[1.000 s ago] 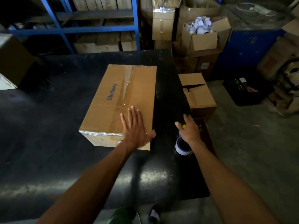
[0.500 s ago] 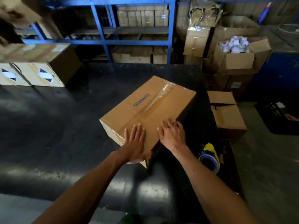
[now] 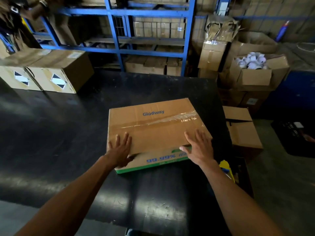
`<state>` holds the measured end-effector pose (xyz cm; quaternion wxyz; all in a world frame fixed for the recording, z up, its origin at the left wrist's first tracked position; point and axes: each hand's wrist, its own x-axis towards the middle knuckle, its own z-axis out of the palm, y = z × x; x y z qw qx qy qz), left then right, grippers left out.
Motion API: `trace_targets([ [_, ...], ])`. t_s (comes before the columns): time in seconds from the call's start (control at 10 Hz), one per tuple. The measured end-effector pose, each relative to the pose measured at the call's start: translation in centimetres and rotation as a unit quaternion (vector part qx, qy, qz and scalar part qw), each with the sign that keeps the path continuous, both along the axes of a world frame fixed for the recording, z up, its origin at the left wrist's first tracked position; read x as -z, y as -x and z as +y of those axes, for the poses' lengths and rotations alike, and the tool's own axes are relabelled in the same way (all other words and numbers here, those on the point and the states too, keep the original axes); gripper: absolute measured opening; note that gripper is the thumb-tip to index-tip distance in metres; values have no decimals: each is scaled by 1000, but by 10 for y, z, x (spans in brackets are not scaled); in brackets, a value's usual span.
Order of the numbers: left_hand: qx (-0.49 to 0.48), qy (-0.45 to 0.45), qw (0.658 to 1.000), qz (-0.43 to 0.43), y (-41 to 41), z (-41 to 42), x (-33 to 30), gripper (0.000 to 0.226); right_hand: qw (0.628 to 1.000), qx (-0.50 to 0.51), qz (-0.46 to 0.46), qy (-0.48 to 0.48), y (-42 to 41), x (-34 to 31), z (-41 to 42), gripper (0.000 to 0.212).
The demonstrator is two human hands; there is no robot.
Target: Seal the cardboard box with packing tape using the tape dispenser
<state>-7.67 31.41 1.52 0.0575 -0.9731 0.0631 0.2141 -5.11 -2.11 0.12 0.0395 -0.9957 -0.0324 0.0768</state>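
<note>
Turned since half a second ago: cardboard box (image 3: 153, 130) now square-on rather than corner-first, long near edge facing, printed near side with green band and blue "99.99%" newly in sight. Sits toward the right edge of the black table (image 3: 51, 150). Matte brown corrugated top, blue "Glodway" lettering, a glossy, wrinkled strip of clear tape (image 3: 170, 120) along the centre seam, crinkled at the box's right end. Left hand (image 3: 119, 149) moved out to the box's near-left corner, right hand (image 3: 198, 148) out to its near-right corner, formerly side by side. Both flat, fingers spread on the top, thumbs hooked over the near edge onto the side; nothing gripped. Tape dispenser (image 3: 226, 169), yellow and blue, just right of the box's near-right corner, mostly hidden behind the right forearm, untouched.
</note>
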Motion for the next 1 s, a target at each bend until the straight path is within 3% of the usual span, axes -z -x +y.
trace_targets([
  [0.3,-28,-28,999,7,-47,1,-1,106,993,97,-37,57,31,8,39,75],
  [0.6,-7,-2,1000,6,-55,6,9,98,990,130,-2,58,28,3,47,74],
  [0.9,2,35,999,1,-55,10,2,96,990,123,68,-4,27,-14,44,81],
  [1.0,9,59,997,-49,-49,20,9,96,992,105,51,-49,43,-24,41,77],
])
